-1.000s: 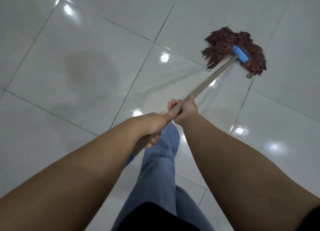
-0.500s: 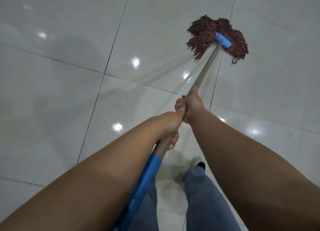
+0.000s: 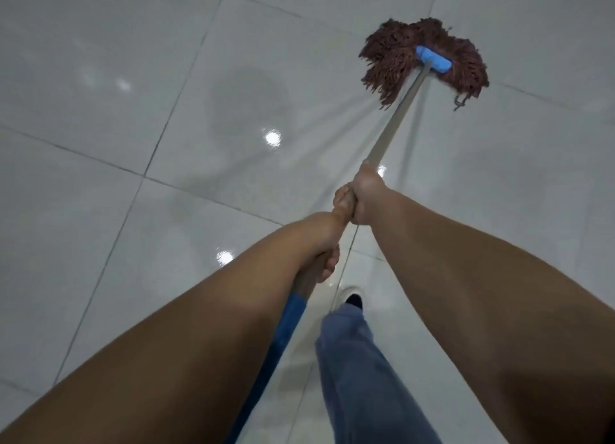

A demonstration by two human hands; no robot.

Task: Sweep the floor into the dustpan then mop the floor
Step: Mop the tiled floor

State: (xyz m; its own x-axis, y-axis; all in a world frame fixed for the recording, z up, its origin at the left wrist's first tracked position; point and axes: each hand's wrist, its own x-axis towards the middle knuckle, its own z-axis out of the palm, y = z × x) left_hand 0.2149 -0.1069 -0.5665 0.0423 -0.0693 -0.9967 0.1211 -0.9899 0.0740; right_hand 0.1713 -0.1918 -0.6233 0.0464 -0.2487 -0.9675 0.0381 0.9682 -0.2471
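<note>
A mop with a brown string head (image 3: 396, 57) and a blue clamp (image 3: 432, 59) lies spread on the glossy white tile floor (image 3: 100, 144) at the upper right. Its pale handle (image 3: 396, 117) runs down toward me and ends in a blue grip (image 3: 283, 330) under my left forearm. My right hand (image 3: 366, 194) grips the handle higher up, fingers wrapped round it. My left hand (image 3: 324, 244) grips the handle just below, close behind the right hand. No dustpan or broom is in view.
My leg in blue trousers (image 3: 362, 370) and a dark shoe (image 3: 352, 299) stand on the floor below the hands. Dark grout lines cross the tiles. Ceiling lights reflect as bright spots (image 3: 272, 138) on the wet-looking floor.
The mop head has shifted across the tiles and the handle has swung more upright in view. Both hands keep their hold. My foot has stepped forward.
</note>
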